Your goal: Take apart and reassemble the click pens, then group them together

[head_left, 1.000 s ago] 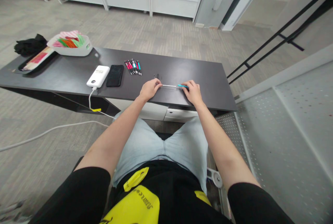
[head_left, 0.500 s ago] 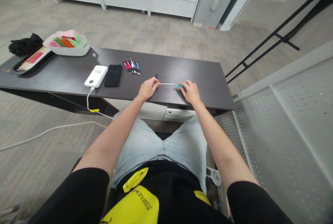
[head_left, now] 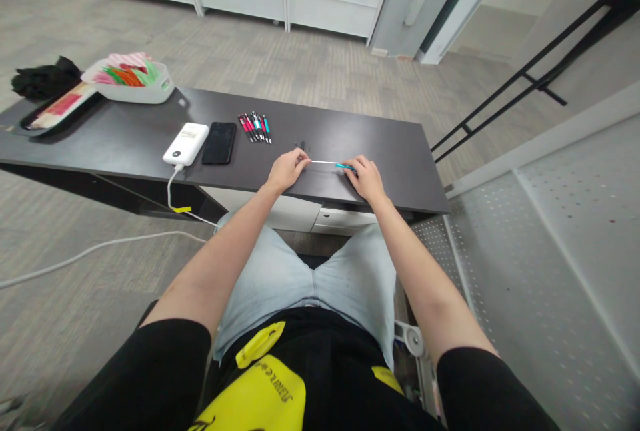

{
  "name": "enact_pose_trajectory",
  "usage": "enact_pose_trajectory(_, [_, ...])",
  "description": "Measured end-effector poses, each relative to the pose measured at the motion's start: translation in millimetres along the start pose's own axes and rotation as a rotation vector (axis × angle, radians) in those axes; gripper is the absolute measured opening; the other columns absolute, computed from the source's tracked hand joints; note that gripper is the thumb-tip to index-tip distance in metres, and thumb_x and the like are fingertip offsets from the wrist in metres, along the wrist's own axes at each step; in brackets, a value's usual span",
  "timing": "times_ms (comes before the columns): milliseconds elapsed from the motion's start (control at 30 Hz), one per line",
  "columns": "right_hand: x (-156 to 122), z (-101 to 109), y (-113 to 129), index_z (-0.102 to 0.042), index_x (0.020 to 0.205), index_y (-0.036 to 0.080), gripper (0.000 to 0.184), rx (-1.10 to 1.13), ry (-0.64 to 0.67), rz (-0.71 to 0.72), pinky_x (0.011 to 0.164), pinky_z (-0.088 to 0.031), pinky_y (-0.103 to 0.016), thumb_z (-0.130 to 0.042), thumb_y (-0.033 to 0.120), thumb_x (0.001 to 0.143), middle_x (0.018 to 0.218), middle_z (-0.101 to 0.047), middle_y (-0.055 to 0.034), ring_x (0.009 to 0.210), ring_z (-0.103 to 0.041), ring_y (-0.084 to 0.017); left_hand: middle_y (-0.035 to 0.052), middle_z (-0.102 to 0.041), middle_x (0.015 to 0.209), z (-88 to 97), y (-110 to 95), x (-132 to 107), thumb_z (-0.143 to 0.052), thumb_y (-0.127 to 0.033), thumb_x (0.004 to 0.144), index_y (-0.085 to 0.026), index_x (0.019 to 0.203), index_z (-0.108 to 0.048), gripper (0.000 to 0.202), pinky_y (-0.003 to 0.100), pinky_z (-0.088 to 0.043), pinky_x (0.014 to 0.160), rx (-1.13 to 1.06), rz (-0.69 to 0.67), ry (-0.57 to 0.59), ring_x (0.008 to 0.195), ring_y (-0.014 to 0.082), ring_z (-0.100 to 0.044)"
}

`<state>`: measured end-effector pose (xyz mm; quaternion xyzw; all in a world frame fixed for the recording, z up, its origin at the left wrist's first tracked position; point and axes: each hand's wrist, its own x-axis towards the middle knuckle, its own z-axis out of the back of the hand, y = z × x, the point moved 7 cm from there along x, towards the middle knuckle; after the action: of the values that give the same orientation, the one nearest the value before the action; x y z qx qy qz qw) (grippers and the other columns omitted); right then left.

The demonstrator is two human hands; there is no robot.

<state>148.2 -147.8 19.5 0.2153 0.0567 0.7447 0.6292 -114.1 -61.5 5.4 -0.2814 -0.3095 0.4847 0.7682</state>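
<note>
Both my hands rest on the dark desk (head_left: pixel 390 144) near its front edge. My left hand (head_left: pixel 287 169) pinches the end of a thin white refill (head_left: pixel 324 163). My right hand (head_left: pixel 366 177) is closed on a teal pen barrel (head_left: pixel 345 166), and the refill runs into it. Small black pen parts (head_left: pixel 301 146) lie on the desk just beyond my left hand. Several red, teal and black pens (head_left: pixel 255 127) lie in a bunch further back and to the left.
A black phone (head_left: pixel 219 143) and a white power bank (head_left: pixel 186 144) with a cable lie left of the pens. A white basket of colourful items (head_left: pixel 131 83) and a dark tray (head_left: pixel 47 111) stand at the far left. A perforated metal panel (head_left: pixel 550 251) is on my right.
Hands, refill and barrel hold nearly the same position. Only the camera view has shifted slightly.
</note>
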Motion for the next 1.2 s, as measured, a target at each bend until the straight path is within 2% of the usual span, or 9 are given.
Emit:
enact_pose_trajectory(233, [-0.3,2.0,-3.3,-0.085,0.135,0.03,0.036,-0.008,-0.018,-0.032,0.116,-0.058,-0.053,-0.052,0.038,0.122,0.141,-0.084,-0.0161,0.133,-0.075,-0.038,0.0057,-0.089,0.101,1.9,1.0,-1.3,-0.079,-0.029,0.108,-0.028,0.1,-0.078,0.008,0.039,-0.056,0.091,-0.003,0.025,0.0,0.094,0.0291,-0.078])
enact_pose_trajectory(467, [0.7,1.9,-1.8,-0.085,0.138,0.029,0.036,-0.02,0.009,0.0,0.117,-0.058,-0.053,-0.054,0.037,0.123,0.141,-0.084,-0.0163,0.135,-0.076,-0.037,0.0056,-0.089,0.101,-1.7,-2.2,-0.5,-0.08,-0.028,0.108,-0.029,0.1,-0.08,0.008,0.039,-0.056,0.092,0.008,-0.011,0.024,0.097,0.0297,-0.08])
enact_pose_trajectory(633, [7.2,-4.6,15.6,-0.087,0.137,0.031,0.034,-0.037,0.07,0.03,0.118,-0.056,-0.052,-0.056,0.037,0.125,0.142,-0.085,-0.0145,0.137,-0.075,-0.037,0.0033,-0.087,0.097,-3.9,-3.1,-0.4,-0.085,-0.026,0.106,-0.03,0.096,-0.081,0.011,0.039,-0.057,0.092,-0.01,-0.019,0.047,0.094,0.0291,-0.079])
enact_pose_trajectory(833, [23.3,-24.7,50.1,-0.085,0.142,0.027,0.033,-0.015,0.076,0.042,0.117,-0.052,-0.051,-0.057,0.034,0.127,0.145,-0.084,-0.0155,0.136,-0.073,-0.037,0.0058,-0.092,0.11,-0.8,-4.4,-0.4,-0.079,-0.027,0.106,-0.029,0.104,-0.086,0.007,0.041,-0.062,0.1,-0.066,-0.058,0.041,0.099,0.0287,-0.082])
enact_pose_trajectory(1000, [25.2,-24.3,53.4,-0.085,0.144,0.023,0.034,-0.003,0.057,0.01,0.118,-0.047,-0.047,-0.056,0.034,0.129,0.145,-0.083,-0.0155,0.137,-0.071,-0.034,0.004,-0.091,0.104,0.0,-7.0,-0.4,-0.083,-0.023,0.102,-0.026,0.11,-0.088,0.01,0.037,-0.061,0.092,-0.127,-0.043,0.064,0.084,0.0227,-0.077])
enact_pose_trajectory(1200, [22.3,-24.6,56.4,-0.085,0.146,0.025,0.037,-0.008,0.068,0.053,0.117,-0.047,-0.048,-0.053,0.034,0.129,0.143,-0.083,-0.0153,0.135,-0.071,-0.034,0.0034,-0.091,0.106,4.4,-7.6,-1.9,-0.083,-0.023,0.102,-0.026,0.107,-0.086,0.007,0.037,-0.06,0.095,-0.137,-0.039,0.008,0.088,0.0227,-0.076])
